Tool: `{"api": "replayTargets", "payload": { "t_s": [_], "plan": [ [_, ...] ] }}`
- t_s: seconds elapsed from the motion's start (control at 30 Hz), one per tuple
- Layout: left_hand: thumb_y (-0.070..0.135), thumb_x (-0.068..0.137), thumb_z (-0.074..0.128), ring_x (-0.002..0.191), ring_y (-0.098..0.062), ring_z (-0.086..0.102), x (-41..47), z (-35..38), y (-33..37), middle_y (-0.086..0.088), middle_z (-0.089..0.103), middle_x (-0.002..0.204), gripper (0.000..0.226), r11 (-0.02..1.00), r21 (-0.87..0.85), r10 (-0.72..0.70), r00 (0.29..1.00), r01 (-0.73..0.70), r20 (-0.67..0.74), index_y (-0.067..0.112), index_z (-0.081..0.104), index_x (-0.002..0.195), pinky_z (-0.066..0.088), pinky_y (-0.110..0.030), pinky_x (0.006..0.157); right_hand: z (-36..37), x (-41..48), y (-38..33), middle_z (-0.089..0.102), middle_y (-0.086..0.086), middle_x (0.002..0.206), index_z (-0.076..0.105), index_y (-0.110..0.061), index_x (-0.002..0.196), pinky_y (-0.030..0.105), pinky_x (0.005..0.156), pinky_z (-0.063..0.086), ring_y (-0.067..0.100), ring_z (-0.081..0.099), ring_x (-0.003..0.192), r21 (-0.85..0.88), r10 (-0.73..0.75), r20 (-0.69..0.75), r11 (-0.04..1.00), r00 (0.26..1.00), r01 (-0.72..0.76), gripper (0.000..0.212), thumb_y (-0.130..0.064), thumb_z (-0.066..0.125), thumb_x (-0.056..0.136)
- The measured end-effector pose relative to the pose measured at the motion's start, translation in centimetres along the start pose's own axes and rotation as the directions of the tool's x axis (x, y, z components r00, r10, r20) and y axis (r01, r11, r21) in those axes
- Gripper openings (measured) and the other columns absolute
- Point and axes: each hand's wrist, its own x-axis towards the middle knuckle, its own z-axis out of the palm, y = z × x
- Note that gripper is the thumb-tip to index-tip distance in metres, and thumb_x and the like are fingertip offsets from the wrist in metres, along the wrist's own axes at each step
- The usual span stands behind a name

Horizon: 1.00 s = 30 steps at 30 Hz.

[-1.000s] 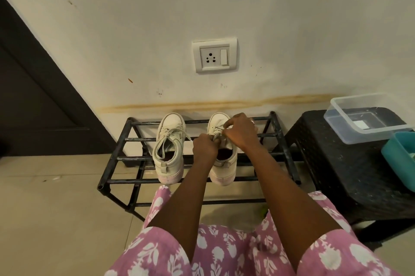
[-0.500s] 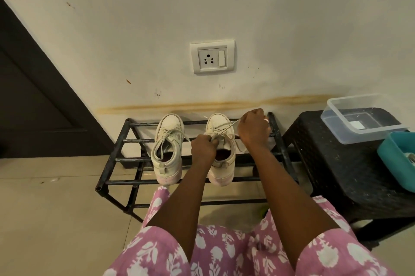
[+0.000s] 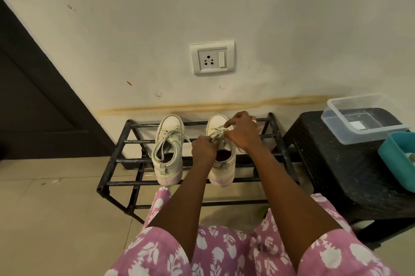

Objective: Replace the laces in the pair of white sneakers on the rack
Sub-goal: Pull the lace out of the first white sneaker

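Two white sneakers sit side by side on the black rack, toes to the wall. All the action is on the right-hand sneaker: the left hand pinches its lace by the tongue, fingers curled tight, and the right hand has its fingers bunched on that same lace over the eyelets. The other sneaker sits laced and untouched. Beside the rack, a black stool carries a clear tub and a teal tub.

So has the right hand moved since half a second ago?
Yes. The right hand has come back leftward from the far right corner of the rack to the laces of the right sneaker, beside the left hand.
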Motion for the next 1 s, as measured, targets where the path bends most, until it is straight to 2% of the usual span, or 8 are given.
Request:
{"api": "replayTargets", "payload": {
  "t_s": [0.1,0.2,0.3,0.47,0.7,0.8,0.9,1.0],
  "plan": [
    [0.021,0.094,0.051,0.094,-0.035,0.062,0.0,0.1,-0.1,-0.025,0.067,0.098,0.032,1.0,0.0,-0.001,1.0,0.001,-0.004,-0.006,0.067,0.102,0.037,-0.03,0.067,1.5,-0.4,-0.7,0.044,0.003,0.13,0.069,-0.02,0.111,0.042,0.102,0.027,0.026,0.032,0.125,-0.233,-0.093,0.05,0.967,0.994,0.102,0.027,-0.025,0.061,0.086],
    [0.021,0.094,0.05,0.093,-0.035,0.062,-0.1,0.1,-0.1,-0.025,0.067,0.098,0.032,1.0,0.0,0.003,1.0,-0.003,-0.008,-0.005,0.067,0.102,0.038,-0.03,0.067,1.8,-0.4,-0.8,0.05,-0.001,0.126,0.068,-0.019,0.111,0.041,0.099,0.028,0.023,0.036,0.124,-0.299,-0.11,-0.031,0.949,0.993,0.096,0.026,-0.027,0.057,0.089],
    [0.02,0.094,0.051,0.094,-0.036,0.061,-0.1,0.1,-0.1,-0.025,0.067,0.097,0.032,1.0,0.01,0.004,1.0,-0.004,-0.004,-0.006,0.067,0.101,0.036,-0.03,0.066,1.5,-0.5,-0.7,0.057,-0.003,0.117,0.072,-0.021,0.101,0.04,0.096,0.031,0.021,0.044,0.118,-0.189,-0.034,-0.135,0.982,0.99,0.008,0.022,-0.025,0.056,0.087],
    [0.016,0.092,0.053,0.093,-0.037,0.06,-0.2,0.0,0.1,-0.028,0.065,0.095,0.029,1.0,-0.013,0.011,1.0,-0.011,0.004,-0.009,0.067,0.095,0.043,-0.036,0.073,0.0,-0.3,0.1,0.071,0.002,0.098,0.076,-0.02,0.091,0.043,0.092,0.047,0.024,0.062,0.098,0.181,0.238,-0.254,0.964,0.937,-0.195,0.02,-0.018,0.057,0.086],
    [0.016,0.091,0.054,0.093,-0.037,0.061,-0.3,0.0,0.1,-0.027,0.066,0.095,0.028,0.999,-0.052,0.005,1.0,-0.005,-0.006,-0.007,0.067,0.098,0.042,-0.035,0.07,-1.4,-0.3,1.5,0.071,0.013,0.095,0.073,-0.008,0.09,0.046,0.087,0.052,0.029,0.065,0.09,0.327,0.5,-0.364,0.859,0.786,-0.395,0.017,-0.013,0.057,0.088],
    [0.016,0.091,0.054,0.093,-0.037,0.061,-0.3,-0.1,0.1,-0.028,0.065,0.094,0.028,0.999,-0.048,0.009,1.0,-0.01,-0.009,-0.008,0.067,0.098,0.043,-0.037,0.071,-1.1,-0.1,1.3,0.062,0.011,0.115,0.069,-0.01,0.105,0.045,0.095,0.045,0.03,0.058,0.104,0.166,0.394,-0.337,0.919,0.855,-0.358,0.023,-0.016,0.054,0.089],
    [0.017,0.092,0.053,0.093,-0.038,0.061,-0.1,-0.1,0.1,-0.029,0.065,0.095,0.03,1.0,-0.025,0.012,1.0,-0.012,-0.007,-0.009,0.067,0.097,0.042,-0.037,0.07,-0.3,0.0,0.2,0.045,0.005,0.131,0.064,-0.022,0.116,0.043,0.105,0.031,0.028,0.04,0.123,0.066,0.119,-0.13,0.992,0.984,-0.111,0.035,-0.023,0.063,0.081],
    [0.019,0.095,0.051,0.094,-0.035,0.061,0.1,0.0,0.0,-0.025,0.066,0.099,0.03,1.0,-0.017,-0.02,1.0,0.02,-0.003,-0.006,0.067,0.1,0.04,-0.032,0.068,1.0,-0.2,-0.9,0.045,0.002,0.13,0.068,-0.024,0.11,0.043,0.102,0.026,0.027,0.033,0.125,-0.144,-0.059,0.012,0.988,0.998,0.06,0.029,-0.029,0.063,0.082]
  ]
}}
